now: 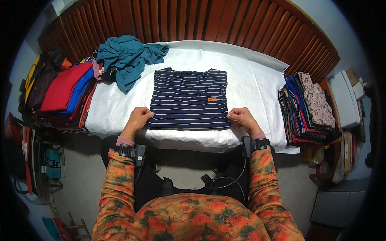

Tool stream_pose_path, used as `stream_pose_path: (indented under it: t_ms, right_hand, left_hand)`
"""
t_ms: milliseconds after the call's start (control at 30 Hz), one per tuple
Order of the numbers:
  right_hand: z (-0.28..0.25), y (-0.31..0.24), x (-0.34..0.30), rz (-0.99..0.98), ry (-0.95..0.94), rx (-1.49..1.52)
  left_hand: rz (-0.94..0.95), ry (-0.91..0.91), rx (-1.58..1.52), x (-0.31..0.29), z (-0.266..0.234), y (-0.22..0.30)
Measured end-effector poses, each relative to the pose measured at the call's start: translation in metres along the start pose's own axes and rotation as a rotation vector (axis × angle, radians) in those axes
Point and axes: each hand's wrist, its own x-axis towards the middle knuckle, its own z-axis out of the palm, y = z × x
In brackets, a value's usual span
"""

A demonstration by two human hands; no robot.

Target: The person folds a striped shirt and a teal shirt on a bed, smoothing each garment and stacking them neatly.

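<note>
A navy shirt (189, 108) with thin white stripes lies folded into a near-square on a white sheet (257, 92). Its neckline faces away from me, and a small orange-brown patch (212, 99) sits on its right side. At the lower left edge of the shirt, my left hand (140, 119) is closed, thumb and fingers pinching the cloth. My right hand (243, 119) pinches the lower right edge in the same way, its fingers bent. Both wrists carry black strapped devices.
A crumpled teal garment (124, 56) lies at the back left. Stacked folded clothes (66, 88) stand at the left end, and another folded pile (311, 108) at the right end. A slatted wooden headboard (189, 20) rises behind the sheet.
</note>
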Motion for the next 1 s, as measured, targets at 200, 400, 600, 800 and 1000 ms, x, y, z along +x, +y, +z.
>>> stream_pose_path:
  t_ms: [200,400,600,800,1000]
  right_hand:
    - [0.009,0.005,0.006,-0.016,0.048,-0.068]
    - [0.010,0.011,0.013,-0.049,0.108,-0.132]
    - [-0.003,0.016,0.012,-0.028,0.274,-0.093]
    - [0.000,0.011,0.007,0.028,0.121,-0.064]
    - [-0.005,0.006,-0.006,0.018,-0.035,-0.059]
  left_hand:
    - [0.034,0.001,0.092,-0.005,0.000,0.008]
    - [0.095,0.062,0.182,-0.007,0.003,0.010]
    - [0.122,0.207,0.109,0.000,-0.005,-0.001]
    - [0.090,0.038,0.034,-0.004,-0.003,-0.002]
    - [-0.049,-0.172,-0.224,-0.019,-0.012,0.010]
